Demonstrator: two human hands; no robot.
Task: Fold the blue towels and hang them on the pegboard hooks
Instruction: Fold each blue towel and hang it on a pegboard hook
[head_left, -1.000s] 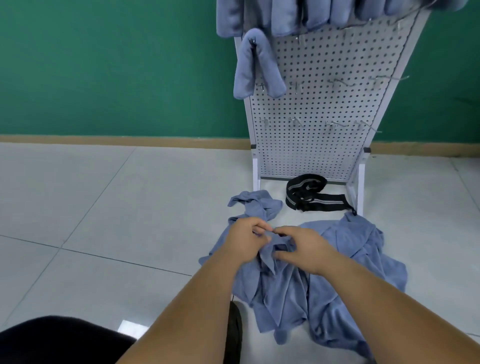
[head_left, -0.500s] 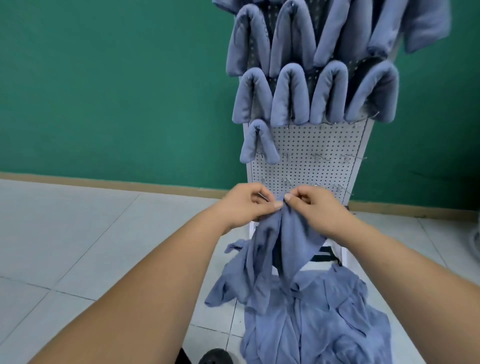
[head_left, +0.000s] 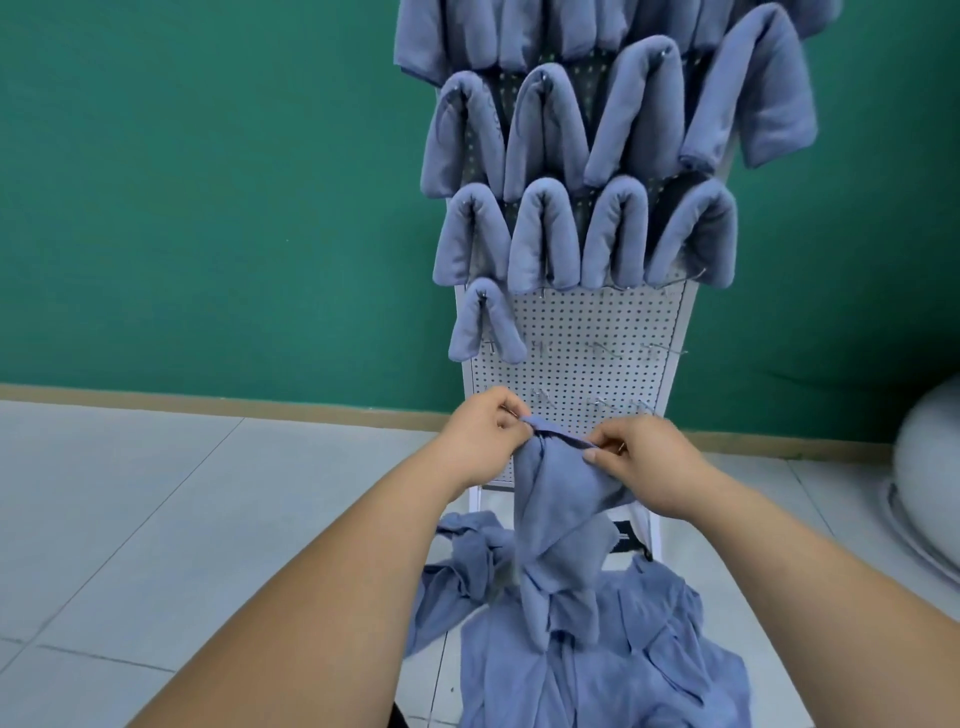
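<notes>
Head view, looking down my forearms towards the pegboard (head_left: 582, 332). My left hand (head_left: 485, 434) pinches one end of the upper hem of a blue towel (head_left: 558, 499) between thumb and curled fingers; my right hand (head_left: 641, 457) pinches the same hem a little further along, so the edge is stretched between the two. The towel is held in the air in front of the board's lower part and drapes downward, its lower end reaching the heap of loose blue towels (head_left: 597, 660) on the tiled floor (head_left: 156, 493) at the foot of the board. Folded towels (head_left: 545, 234) hang in rows over the upper board, and a single folded towel (head_left: 483, 322) hangs at the left below them. Metal hooks (head_left: 602, 402) jut from the board just behind my hands. A green wall (head_left: 208, 182) stands behind
</notes>
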